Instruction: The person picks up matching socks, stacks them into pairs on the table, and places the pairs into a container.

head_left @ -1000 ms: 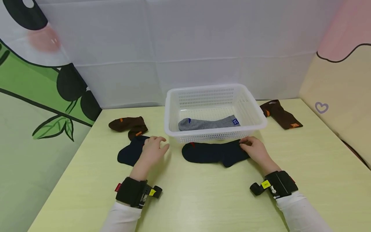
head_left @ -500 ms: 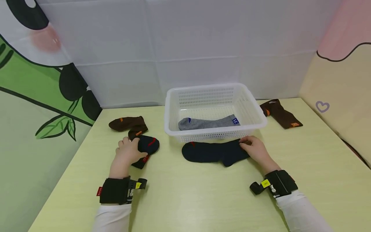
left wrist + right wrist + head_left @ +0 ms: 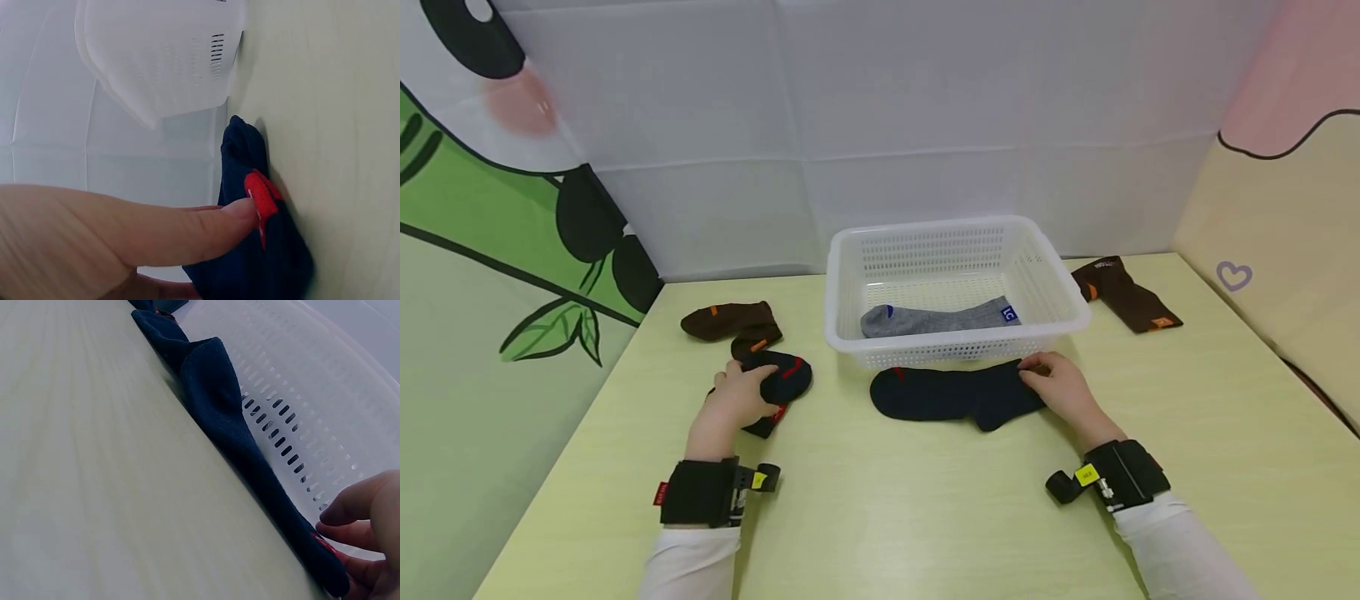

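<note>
My left hand (image 3: 737,400) grips a folded navy sock (image 3: 787,380) with a red toe line, on the table left of the basket. In the left wrist view the thumb (image 3: 206,231) presses on the sock's red label (image 3: 262,194); the other fingertips are mostly hidden. A second navy sock (image 3: 940,395) lies flat and stretched out along the basket's front. At its right end, my right hand (image 3: 1060,387) pinches the cuff. The right wrist view shows curled fingers (image 3: 356,506) around that end, beside a bit of red.
A white plastic basket (image 3: 958,343) stands at the back, with a grey sock (image 3: 940,320) inside. Brown socks lie on either side: one bent brown sock (image 3: 733,321) at left, another brown sock (image 3: 1131,298) at right against the basket. A fabric backdrop (image 3: 910,100) rises behind the table.
My left hand has moved left from over the folded navy sock's right part, uncovering its red-lined toe and label, and now holds its left part. The right hand has stayed at the flat sock's cuff.
</note>
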`<state>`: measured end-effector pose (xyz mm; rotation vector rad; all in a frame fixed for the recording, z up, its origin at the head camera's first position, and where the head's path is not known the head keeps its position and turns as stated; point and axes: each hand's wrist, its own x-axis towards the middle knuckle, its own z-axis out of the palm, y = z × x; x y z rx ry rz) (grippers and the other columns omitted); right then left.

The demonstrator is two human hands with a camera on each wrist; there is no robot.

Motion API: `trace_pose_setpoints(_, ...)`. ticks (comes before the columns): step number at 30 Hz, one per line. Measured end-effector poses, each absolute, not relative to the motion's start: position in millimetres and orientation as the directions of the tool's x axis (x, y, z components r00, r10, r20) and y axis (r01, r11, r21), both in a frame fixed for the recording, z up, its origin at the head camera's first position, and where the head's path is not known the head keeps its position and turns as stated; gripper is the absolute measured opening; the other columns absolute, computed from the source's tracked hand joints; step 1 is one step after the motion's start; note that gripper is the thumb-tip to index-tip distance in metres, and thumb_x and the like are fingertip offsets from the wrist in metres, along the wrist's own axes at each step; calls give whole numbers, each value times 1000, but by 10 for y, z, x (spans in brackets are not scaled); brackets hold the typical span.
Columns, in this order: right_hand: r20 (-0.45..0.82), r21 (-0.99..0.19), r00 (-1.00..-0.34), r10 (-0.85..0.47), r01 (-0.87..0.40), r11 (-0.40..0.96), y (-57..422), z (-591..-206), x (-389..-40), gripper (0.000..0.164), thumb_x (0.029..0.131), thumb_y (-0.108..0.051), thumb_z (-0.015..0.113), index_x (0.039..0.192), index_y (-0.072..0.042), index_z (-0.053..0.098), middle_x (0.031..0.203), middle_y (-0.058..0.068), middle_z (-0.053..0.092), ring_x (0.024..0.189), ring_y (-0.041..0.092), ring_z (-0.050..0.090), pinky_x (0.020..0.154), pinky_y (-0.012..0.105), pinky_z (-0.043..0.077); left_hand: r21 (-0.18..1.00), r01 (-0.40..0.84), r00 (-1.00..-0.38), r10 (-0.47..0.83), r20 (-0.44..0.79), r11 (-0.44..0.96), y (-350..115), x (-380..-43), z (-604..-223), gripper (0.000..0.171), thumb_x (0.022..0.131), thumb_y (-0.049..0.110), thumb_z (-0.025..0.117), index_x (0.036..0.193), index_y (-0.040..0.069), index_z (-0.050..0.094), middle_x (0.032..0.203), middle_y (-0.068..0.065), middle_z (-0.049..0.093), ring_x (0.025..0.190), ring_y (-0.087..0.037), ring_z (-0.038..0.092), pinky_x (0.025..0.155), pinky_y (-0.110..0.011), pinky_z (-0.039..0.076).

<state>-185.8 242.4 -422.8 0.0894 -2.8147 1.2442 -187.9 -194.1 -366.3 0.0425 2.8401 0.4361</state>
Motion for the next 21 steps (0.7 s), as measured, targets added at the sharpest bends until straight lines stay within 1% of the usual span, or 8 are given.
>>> trace_pose_setpoints(4, 83, -740, -996, -28, -81, 667, 2423, -4223, -1856, 21, 91, -11, 57, 104, 5, 63, 106, 23, 61, 97, 33, 56, 82, 39, 43, 276, 34, -961, 107, -256, 961, -1892, -1860, -3653, 59, 81, 16, 73, 134, 4, 50, 138, -42, 24, 117, -58, 32, 88, -64, 40)
trace_pose_setpoints(7, 82, -742, -996, -29, -80, 665, 2421, -4220, -1851, 21, 91, -11, 57, 104, 5, 63, 106, 23, 61, 97, 33, 57, 81, 39, 43, 260, 72, -952, 144, -271, 963, -1819, -1835, -3631, 57, 80, 16, 74, 132, 5, 53, 137, -40, 29, 116, -56, 35, 89, -64, 40)
trace_pose_setpoints(13, 90, -741, -995, -31, -88, 666, 2422, -4224, -1852, 21, 91, -10, 57, 103, 5, 63, 104, 23, 62, 95, 33, 57, 81, 38, 44, 244, 142, -925, 216, -313, 959, -1644, -1787, -3627, 55, 78, 17, 77, 129, 11, 56, 133, -33, 35, 113, -48, 40, 85, -60, 44)
trace_pose_setpoints(21, 98, -741, -995, -34, -96, 665, 2424, -4235, -1855, 21, 90, -10, 57, 103, 5, 63, 105, 22, 62, 96, 34, 57, 81, 39, 43, 258, 172, -895, 260, -362, 951, -1494, -1726, -3605, 52, 76, 14, 79, 123, 17, 57, 128, -26, 38, 109, -40, 39, 81, -53, 45)
